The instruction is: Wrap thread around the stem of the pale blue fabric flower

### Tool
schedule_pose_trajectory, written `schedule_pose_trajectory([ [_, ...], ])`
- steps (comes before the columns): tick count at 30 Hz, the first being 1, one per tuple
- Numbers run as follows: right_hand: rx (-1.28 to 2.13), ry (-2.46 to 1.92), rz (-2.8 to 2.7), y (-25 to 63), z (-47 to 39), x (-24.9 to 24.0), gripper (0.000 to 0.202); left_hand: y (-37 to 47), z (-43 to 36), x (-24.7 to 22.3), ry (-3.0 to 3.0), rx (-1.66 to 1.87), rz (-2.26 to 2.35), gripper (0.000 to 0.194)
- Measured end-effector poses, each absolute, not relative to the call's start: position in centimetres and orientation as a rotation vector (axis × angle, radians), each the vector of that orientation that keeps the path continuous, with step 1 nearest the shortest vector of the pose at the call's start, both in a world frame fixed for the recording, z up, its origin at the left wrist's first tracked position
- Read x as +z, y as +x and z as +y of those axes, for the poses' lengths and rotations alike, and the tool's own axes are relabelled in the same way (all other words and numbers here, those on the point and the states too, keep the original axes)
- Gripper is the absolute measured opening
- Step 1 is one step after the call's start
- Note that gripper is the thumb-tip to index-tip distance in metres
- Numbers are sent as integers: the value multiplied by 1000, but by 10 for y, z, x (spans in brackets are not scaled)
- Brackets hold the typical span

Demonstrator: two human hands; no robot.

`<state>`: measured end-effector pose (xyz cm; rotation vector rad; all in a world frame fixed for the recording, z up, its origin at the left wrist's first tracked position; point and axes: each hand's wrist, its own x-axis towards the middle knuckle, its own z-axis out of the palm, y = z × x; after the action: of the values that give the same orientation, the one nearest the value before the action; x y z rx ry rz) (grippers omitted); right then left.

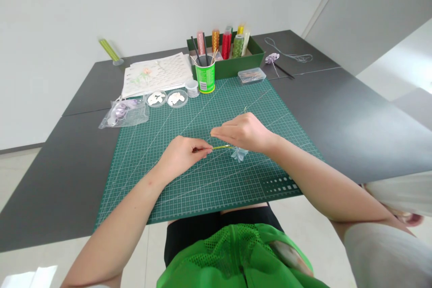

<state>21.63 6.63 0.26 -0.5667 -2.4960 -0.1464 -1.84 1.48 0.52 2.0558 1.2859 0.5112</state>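
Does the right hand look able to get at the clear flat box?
Probably yes: nothing bulky seems to stand between the right hand and the clear flat box, though reaching it means stretching across the cutting mat.

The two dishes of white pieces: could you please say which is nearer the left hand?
The right dish, beside the round tub; the other dish, by the plastic bag, lies farther from the left hand.

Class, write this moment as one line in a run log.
left hand: pinching stem | right hand: close to pale blue flower, grip unclear | flower: at stem's right end | cutting mat: beneath both hands
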Motion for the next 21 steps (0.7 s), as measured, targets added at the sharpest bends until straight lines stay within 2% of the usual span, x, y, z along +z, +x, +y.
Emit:
schedule_pose_trajectory([
  [5,124,-601,-2493,216,67,4,39,-17,14,6,1986,470,1253,15],
  [10,473,-667,-2469,218,70,6,26,-16,11,8,1881,449,1172,15],
  [21,864,-757,-2354,218,86,-4,27,-17,9,13,1773,598,1123,17],
])
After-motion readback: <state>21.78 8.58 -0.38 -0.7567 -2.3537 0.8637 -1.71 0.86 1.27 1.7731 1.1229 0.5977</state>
